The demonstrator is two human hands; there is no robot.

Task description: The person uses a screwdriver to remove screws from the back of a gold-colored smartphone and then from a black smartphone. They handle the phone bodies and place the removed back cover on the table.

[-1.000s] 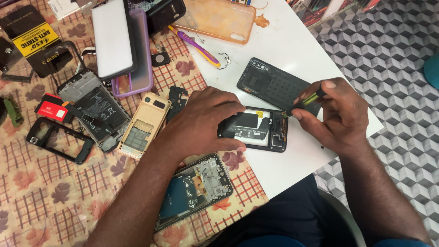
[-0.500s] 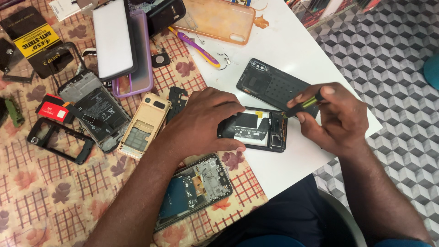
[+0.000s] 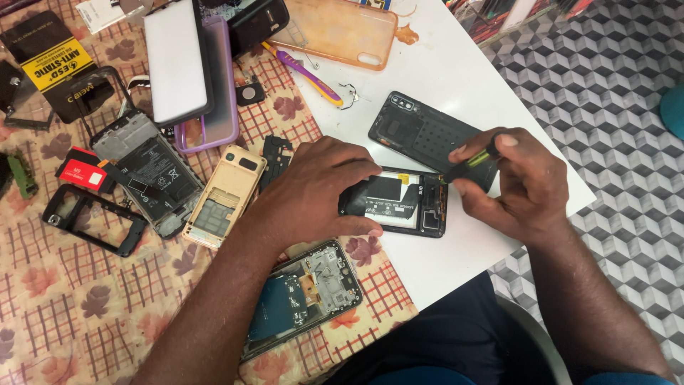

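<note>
Head view: the left hand (image 3: 313,189) lies palm-down at frame centre, fingers wrapped over the left end of an opened phone (image 3: 399,203) and pinning it to the white table (image 3: 456,64). The right hand (image 3: 520,182), centre-right, pinches a small screwdriver (image 3: 470,162), tip at the phone's right edge. A detached black back cover (image 3: 420,132) lies just above the phone.

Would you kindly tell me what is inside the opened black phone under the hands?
Inside the opened black phone a black battery with a white label shows; the left hand covers its left end, hiding whatever lies there.
</note>
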